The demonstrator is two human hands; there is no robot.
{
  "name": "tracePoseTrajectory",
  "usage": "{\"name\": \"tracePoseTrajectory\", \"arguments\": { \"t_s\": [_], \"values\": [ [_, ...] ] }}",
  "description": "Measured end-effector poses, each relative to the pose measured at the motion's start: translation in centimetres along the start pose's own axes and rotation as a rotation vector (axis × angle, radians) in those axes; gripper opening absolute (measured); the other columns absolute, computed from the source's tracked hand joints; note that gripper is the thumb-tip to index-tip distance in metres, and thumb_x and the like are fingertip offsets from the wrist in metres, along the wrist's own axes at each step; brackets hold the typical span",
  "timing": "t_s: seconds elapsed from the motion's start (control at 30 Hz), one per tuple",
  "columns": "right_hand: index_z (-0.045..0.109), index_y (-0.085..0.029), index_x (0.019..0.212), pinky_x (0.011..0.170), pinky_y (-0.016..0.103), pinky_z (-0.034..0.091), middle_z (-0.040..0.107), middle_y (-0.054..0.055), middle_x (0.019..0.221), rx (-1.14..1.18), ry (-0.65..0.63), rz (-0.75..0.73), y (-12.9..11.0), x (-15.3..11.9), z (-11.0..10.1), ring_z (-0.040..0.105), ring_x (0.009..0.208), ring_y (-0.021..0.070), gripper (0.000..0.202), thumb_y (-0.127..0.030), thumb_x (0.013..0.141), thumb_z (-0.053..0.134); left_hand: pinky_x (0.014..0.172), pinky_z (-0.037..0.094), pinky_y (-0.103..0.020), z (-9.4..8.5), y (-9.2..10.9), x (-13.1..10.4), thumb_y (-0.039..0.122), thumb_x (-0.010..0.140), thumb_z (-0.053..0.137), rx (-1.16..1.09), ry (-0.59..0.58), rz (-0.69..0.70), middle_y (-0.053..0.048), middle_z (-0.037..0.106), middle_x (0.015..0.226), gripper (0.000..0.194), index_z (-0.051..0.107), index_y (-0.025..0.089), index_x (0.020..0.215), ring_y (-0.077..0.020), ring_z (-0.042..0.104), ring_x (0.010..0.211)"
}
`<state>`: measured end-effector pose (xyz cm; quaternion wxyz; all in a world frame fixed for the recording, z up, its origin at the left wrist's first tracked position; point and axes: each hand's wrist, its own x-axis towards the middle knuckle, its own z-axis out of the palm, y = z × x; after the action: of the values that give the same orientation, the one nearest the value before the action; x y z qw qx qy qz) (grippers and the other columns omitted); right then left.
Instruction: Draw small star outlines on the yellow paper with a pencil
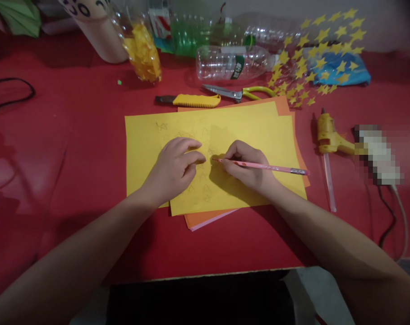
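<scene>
My right hand grips a pink pencil, its tip at the surface of the yellow paper. Small star outlines are drawn in pencil over the left and middle of that sheet. My left hand rests on the paper, fingers apart and curved toward the pencil tip, holding nothing; it covers some of the drawn stars. Beneath the yellow paper, edges of orange paper and a pink sheet stick out.
Behind the paper lie a yellow box cutter, scissors and clear plastic bottles. Yellow paper stars cluster at the back right, near a blue packet. A yellow glue gun lies to the right, on the red tabletop.
</scene>
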<state>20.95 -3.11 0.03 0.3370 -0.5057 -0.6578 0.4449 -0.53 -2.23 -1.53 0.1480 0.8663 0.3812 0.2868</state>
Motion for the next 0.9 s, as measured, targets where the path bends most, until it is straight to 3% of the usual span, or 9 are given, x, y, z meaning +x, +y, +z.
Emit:
{"name": "tracePoseTrajectory", "arguments": {
  "t_s": [0.23,0.9],
  "values": [
    [0.044,-0.022,0.065,0.045,0.023,0.022,0.042,-0.008,0.053,-0.015,0.013,-0.042,-0.38,0.1,-0.15,0.031,0.048,0.006,0.017,-0.014,0.073,0.057,0.093,0.048,-0.045,-0.05,-0.01,0.04,0.008,0.09,0.043,0.0,-0.008,-0.002,-0.009,0.063,0.111,0.024,0.065,0.019,0.091,-0.0252,0.058,0.108],
    [0.039,-0.022,0.062,0.046,0.023,0.022,0.04,-0.008,0.053,-0.025,-0.046,-0.049,-0.32,0.19,-0.39,0.031,0.049,0.0068,0.02,-0.013,0.071,0.055,0.093,0.048,-0.045,0.04,-0.08,0.04,0.009,0.09,0.044,0.006,-0.007,-0.002,-0.009,0.063,0.111,0.024,0.065,0.019,0.091,-0.0255,0.058,0.107]
  ]
}}
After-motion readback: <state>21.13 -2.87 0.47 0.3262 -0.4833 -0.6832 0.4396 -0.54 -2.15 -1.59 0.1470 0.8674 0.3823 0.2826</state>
